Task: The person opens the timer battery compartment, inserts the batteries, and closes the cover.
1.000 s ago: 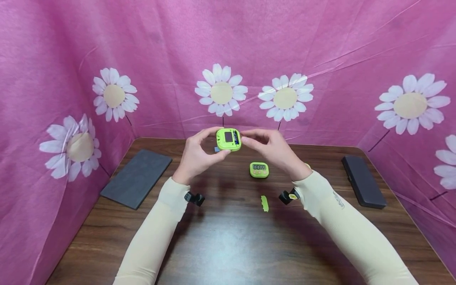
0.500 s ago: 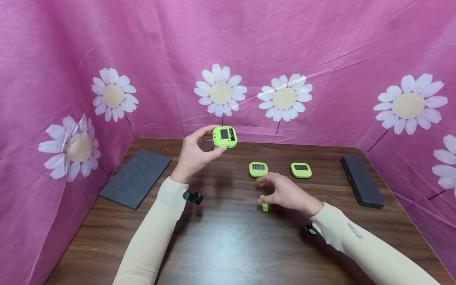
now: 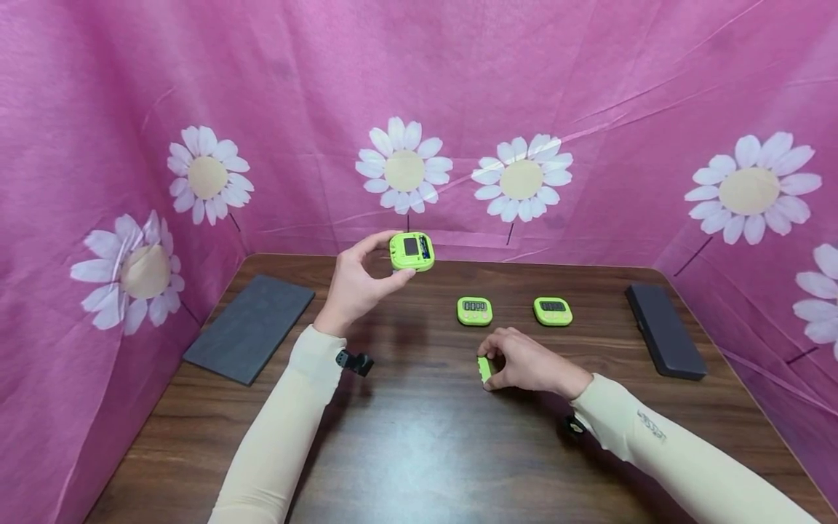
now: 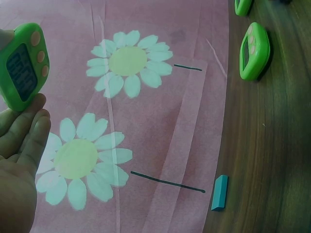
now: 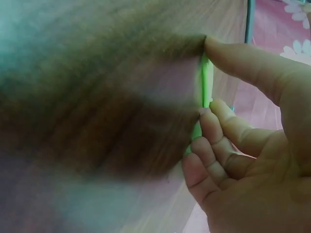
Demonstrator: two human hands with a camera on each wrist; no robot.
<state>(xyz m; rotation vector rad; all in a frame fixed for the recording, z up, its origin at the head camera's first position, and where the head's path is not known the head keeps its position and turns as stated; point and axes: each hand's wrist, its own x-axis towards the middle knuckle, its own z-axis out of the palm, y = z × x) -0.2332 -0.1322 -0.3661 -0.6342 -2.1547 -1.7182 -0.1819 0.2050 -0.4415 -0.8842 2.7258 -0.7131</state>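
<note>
My left hand (image 3: 356, 280) holds a lime-green digital timer (image 3: 411, 251) above the far part of the table, thumb below and fingers above. The timer's back faces the head camera, with a battery visible in its uncovered compartment. In the left wrist view the same timer (image 4: 24, 68) shows its screen and round buttons. Lower on the table, my right hand (image 3: 532, 364) pinches a small green battery cover (image 3: 484, 369) by its two ends between thumb and fingers. The right wrist view shows the cover (image 5: 206, 82) edge-on, partly behind the fingertips.
Two more green timers lie face up beyond the right hand: one (image 3: 474, 311) reads zeros, the other (image 3: 553, 311) is further right. A dark grey board (image 3: 250, 327) lies left, a black case (image 3: 666, 333) right. A small blue block (image 4: 220, 193) sits near the pink flowered cloth.
My right hand has left the held timer, come down toward me and taken hold of the battery cover. The left hand has shifted slightly left with the timer.
</note>
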